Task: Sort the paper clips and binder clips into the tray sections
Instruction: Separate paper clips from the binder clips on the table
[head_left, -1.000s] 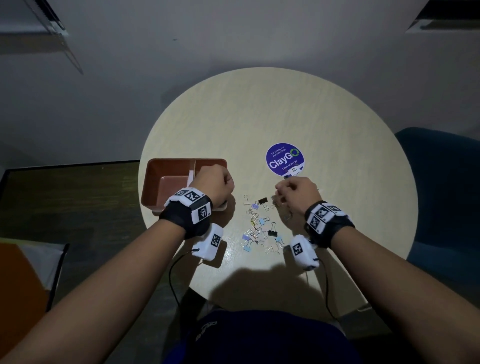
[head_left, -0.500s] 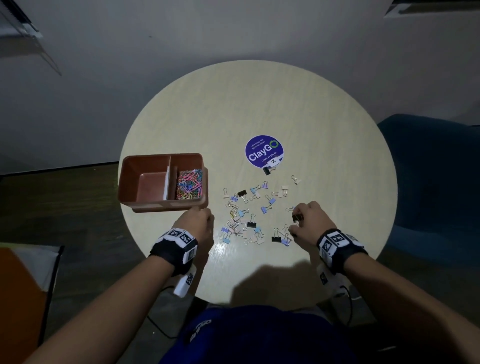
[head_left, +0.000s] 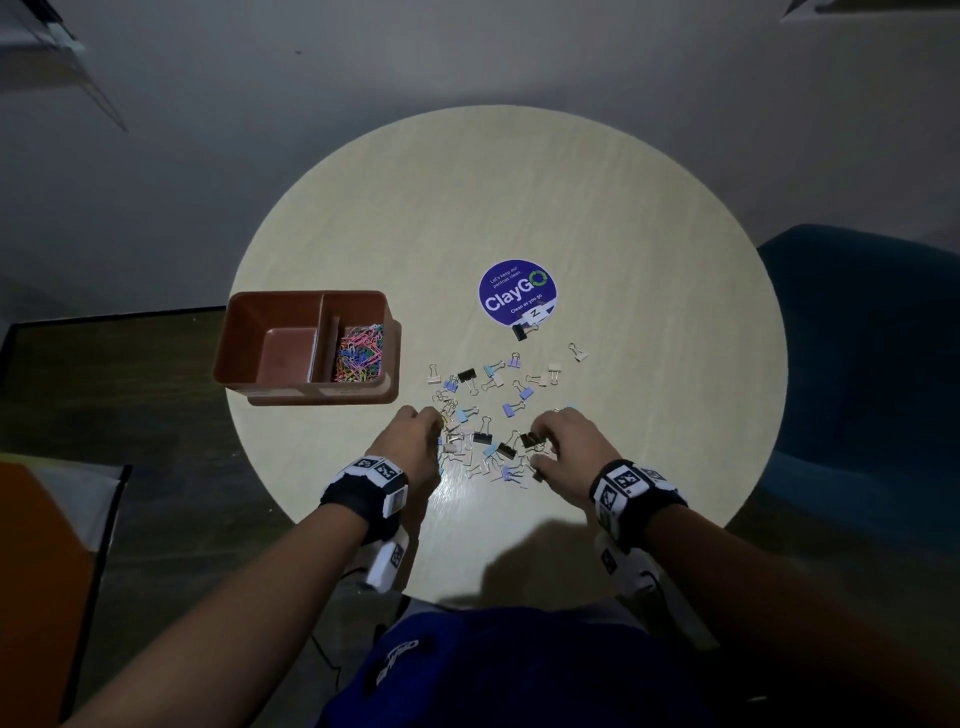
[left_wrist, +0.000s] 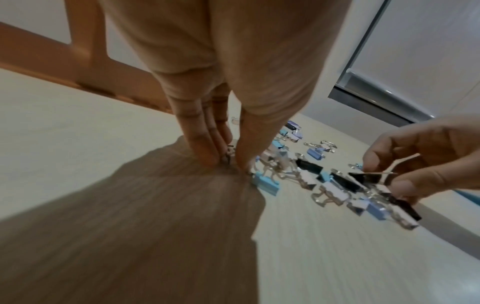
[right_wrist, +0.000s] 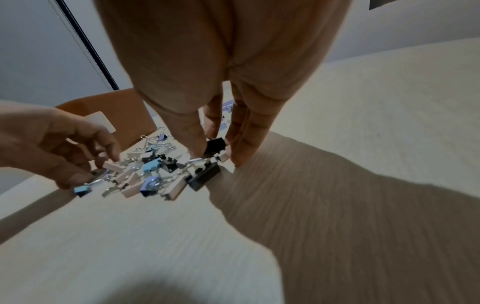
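A brown two-section tray (head_left: 270, 312) stands at the table's left. Coloured paper clips (head_left: 361, 353) fill its right section, and the left section shows only its floor. Several binder clips (head_left: 493, 410) in black, blue, lilac and white lie scattered in front of me. My left hand (head_left: 436, 423) is at the pile's left edge. In the left wrist view its thumb and fingertips (left_wrist: 205, 158) pinch a small clip (left_wrist: 228, 157) on the table. My right hand (head_left: 537, 441) pinches a black binder clip (right_wrist: 215, 146) at the pile's right side.
A round purple sticker (head_left: 517, 291) is stuck on the round table (head_left: 519, 182) beyond the clips, with one black clip (head_left: 522, 331) at its edge. A blue chair (head_left: 857, 338) stands to the right. An orange object (head_left: 31, 571) lies low on the left.
My left hand left the tray and came down to the pile's left edge. My right hand moved from near the sticker to the pile's right side, where it now pinches a black clip.
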